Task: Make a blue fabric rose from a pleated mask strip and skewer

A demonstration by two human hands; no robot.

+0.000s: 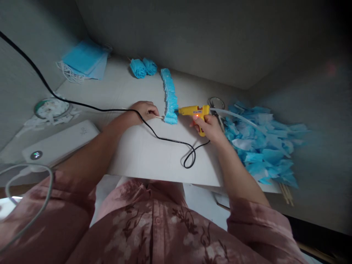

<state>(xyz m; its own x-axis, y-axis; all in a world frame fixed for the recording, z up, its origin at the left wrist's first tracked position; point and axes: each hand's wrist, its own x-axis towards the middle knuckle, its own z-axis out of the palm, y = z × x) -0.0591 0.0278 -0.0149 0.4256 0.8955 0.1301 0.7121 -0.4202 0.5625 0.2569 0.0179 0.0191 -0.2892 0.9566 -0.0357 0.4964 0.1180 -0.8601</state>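
My right hand is wrapped round the handle of a yellow hot glue gun, whose small red light glows. A clear glue stick runs out of its back. The nozzle points left at the lower part of a gathered blue fabric strip; whether it touches cannot be told. On the strip's other side, my left hand is closed on a thin wooden stick, its tip reaching the strip's near end. The hand hides the rest of the stick.
A black cord crosses over my left arm and loops below the glue gun. Blue scraps heap at right beside scissors. Two blue rolled flowers, face masks, a dish of white scraps and a white power bank lie around.
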